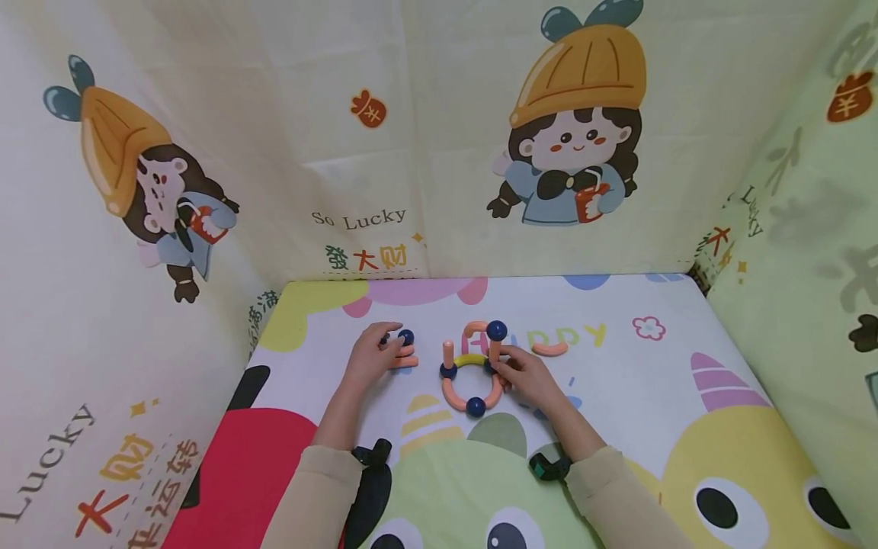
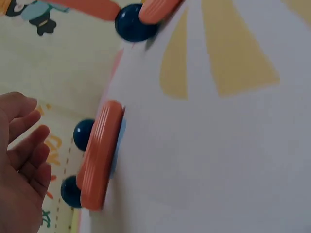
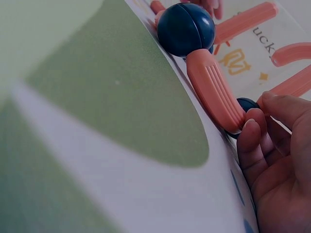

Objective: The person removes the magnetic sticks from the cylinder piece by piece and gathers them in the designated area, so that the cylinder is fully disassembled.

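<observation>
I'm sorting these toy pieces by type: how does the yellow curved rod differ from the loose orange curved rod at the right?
The yellow curved rod sits in the ring between two dark blue balls; the loose orange curved rod lies by itself on the patterned tabletop. The yellow curved rod bows away from the person, the loose orange curved rod toward them. Their colours differ too. Both are short, curved pieces.

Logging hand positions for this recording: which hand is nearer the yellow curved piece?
Right. The right hand is at the blue ball by the right end of the yellow curved piece; the left hand is farther off to its left, beside separate pink pieces.
</observation>
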Available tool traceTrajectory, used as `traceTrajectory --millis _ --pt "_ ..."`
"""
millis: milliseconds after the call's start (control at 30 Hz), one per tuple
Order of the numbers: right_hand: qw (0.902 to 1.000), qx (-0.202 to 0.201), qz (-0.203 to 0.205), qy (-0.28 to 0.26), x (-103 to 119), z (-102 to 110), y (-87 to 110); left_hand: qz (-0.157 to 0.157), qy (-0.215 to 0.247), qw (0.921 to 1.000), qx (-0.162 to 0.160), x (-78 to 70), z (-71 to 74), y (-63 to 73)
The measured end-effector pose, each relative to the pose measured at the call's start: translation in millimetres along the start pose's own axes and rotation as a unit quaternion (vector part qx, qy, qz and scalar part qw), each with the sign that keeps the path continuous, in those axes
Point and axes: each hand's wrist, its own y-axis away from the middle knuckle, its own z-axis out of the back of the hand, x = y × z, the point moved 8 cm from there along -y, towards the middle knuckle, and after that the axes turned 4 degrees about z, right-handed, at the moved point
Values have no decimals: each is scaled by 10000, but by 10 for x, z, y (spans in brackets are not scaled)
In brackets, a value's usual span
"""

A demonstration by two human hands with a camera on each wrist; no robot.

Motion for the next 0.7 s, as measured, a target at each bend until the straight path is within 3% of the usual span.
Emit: traceTrajectory --millis 133,267,433,700 --pt "10000 6 8 -2 7 1 4 -337 -30 9992 221 -188 -145 88" --pt "10000 -22 12 2 7 6 8 -691 -132 9948 739 -349 -356 170" --pt "10000 -6 36 23 -5 -4 2 -736 -28 9898 1223 -359 -603 238" --pt "10000 -14 -2 -14 -22 -7 -6 -718 203 9910 1111 -318 -762 265"
